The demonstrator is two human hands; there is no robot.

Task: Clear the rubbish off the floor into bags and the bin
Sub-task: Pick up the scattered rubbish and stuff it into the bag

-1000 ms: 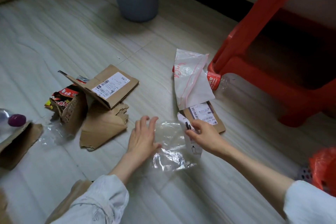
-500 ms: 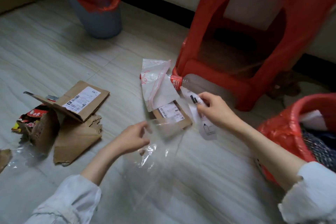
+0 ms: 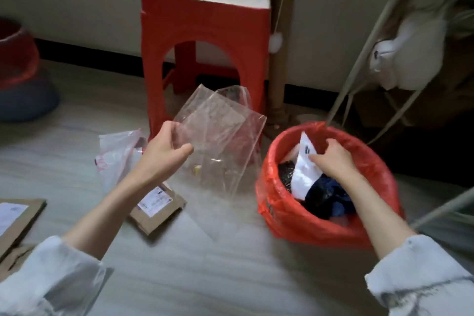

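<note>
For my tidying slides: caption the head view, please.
Left hand lifts a clear plastic bag while right hand pushes white paper into a red-lined bin.

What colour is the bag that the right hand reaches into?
Red bag; the head view shows it, with the right hand inside.

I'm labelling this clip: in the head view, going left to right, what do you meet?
grey bin with red liner → white plastic bag → left hand → clear plastic bag → right hand over the red bag

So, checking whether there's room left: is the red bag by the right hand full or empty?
Nearly full. The red bag holds dark items and white paper almost up to its rim.
</note>
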